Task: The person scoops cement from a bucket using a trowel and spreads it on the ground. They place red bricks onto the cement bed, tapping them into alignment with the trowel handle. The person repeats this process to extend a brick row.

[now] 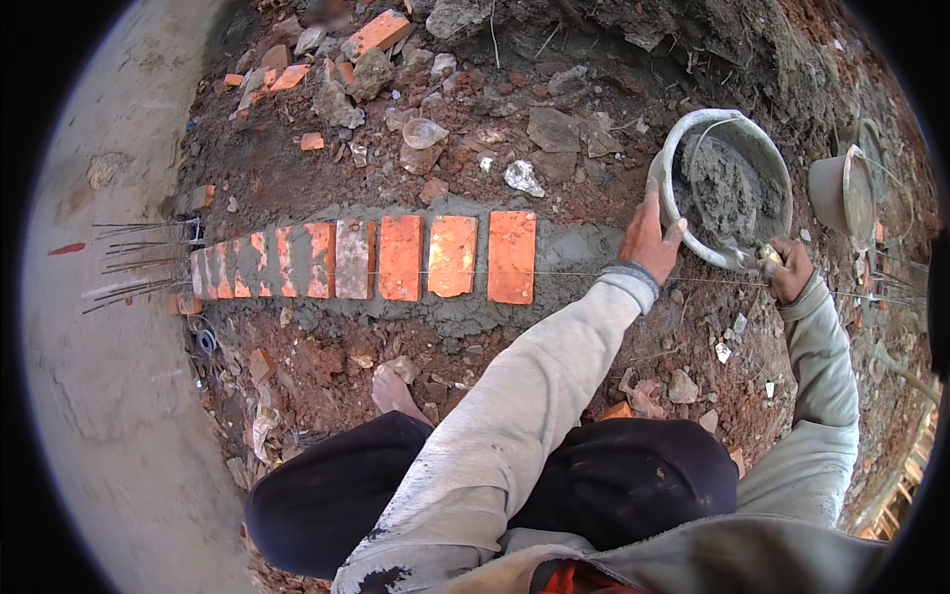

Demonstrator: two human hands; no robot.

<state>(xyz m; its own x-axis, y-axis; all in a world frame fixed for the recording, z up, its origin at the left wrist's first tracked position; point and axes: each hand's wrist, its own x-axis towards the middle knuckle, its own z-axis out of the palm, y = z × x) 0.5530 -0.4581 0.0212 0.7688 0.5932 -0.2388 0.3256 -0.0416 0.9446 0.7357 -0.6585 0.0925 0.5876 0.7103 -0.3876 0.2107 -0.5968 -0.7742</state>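
A grey bucket (677, 139) of wet mortar (730, 183) is tilted toward me at the right. My left hand (649, 240) grips its left rim, fingers against the outer wall. At the near rim, my right hand (791, 271) is closed round the pale handle of what looks like a trowel (769, 254); its blade is hidden in the bucket. Left of the bucket, a row of orange bricks (512, 257) lies crosswise on a grey mortar bed (579, 249), packed closer toward the far left. A taut string (584, 273) runs over them.
A second bucket (829, 193) stands farther right. Steel rods (139, 252) stick out over the concrete slab (109, 396) on the left. Broken bricks (380, 34) and stones (339, 104) litter the soil beyond the row. My bare foot (396, 392) rests on the near side.
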